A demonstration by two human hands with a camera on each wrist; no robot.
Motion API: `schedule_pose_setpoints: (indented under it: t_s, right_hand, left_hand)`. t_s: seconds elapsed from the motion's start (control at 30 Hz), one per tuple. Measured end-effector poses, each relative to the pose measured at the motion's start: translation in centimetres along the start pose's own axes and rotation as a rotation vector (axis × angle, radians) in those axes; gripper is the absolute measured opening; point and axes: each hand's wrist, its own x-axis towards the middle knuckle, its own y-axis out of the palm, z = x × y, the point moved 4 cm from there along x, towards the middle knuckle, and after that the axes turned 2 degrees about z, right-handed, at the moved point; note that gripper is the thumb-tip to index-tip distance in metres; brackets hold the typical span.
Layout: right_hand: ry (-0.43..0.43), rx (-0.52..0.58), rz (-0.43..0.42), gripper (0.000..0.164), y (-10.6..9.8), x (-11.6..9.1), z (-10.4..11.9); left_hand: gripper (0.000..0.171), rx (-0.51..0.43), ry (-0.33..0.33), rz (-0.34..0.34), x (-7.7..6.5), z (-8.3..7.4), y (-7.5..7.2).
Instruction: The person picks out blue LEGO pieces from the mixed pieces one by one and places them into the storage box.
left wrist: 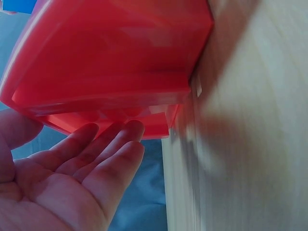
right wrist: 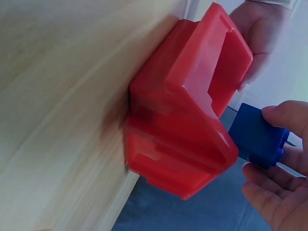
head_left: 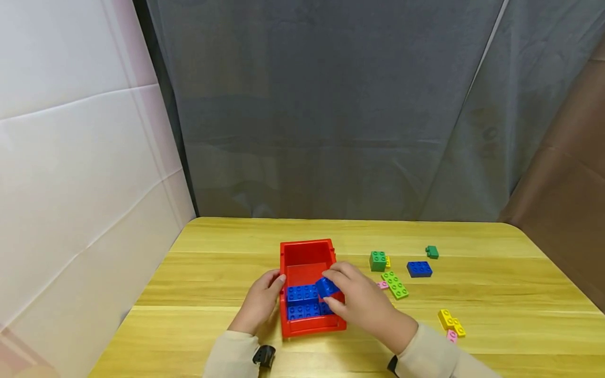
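Observation:
A red open-topped bin [head_left: 314, 328] stands on the wooden table, with several blue toy bricks [head_left: 302, 295] in its near part. At its left side my left hand [head_left: 262, 299] holds the wall; the thumb lies at the rim and, in the left wrist view, the fingers reach the underside of the bin's ledge [left wrist: 110, 91]. My right hand [head_left: 361, 299] pinches a blue brick [right wrist: 257, 135] between thumb and fingers, tilted over the right part of the bin. That hand partly hides the bin's right wall and the bricks below.
Right of the bin lie a green brick [head_left: 377, 261], a lime brick [head_left: 395, 285], a pink brick [head_left: 383, 285], a blue brick [head_left: 419, 269] and a dark green piece [head_left: 432, 252]. Nearer the front are yellow bricks [head_left: 446, 318] and another pink brick [head_left: 451, 336]. A grey curtain [head_left: 302, 115] hangs behind the table.

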Motion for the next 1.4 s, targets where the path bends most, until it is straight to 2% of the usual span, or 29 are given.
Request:
schedule_pose_setpoints:
  t_s: [0.63,0.9,1.4]
  right_hand:
    - [0.044,-0.034,0.106,0.049,1.4,0.9,-0.1]
    - [0.028,-0.075,0.136,0.048,1.7,1.3,0.1]
    - [0.009,-0.152,0.108,0.047,1.8,1.8,0.1]
  left_hand:
    - [0.04,0.017,-0.004,0.008,0.0,0.0,0.0]
    - [0.04,0.009,-0.009,0.009,0.0,-0.1,0.0]
    - [0.041,0.005,-0.015,0.012,-0.1,-0.2,-0.1]
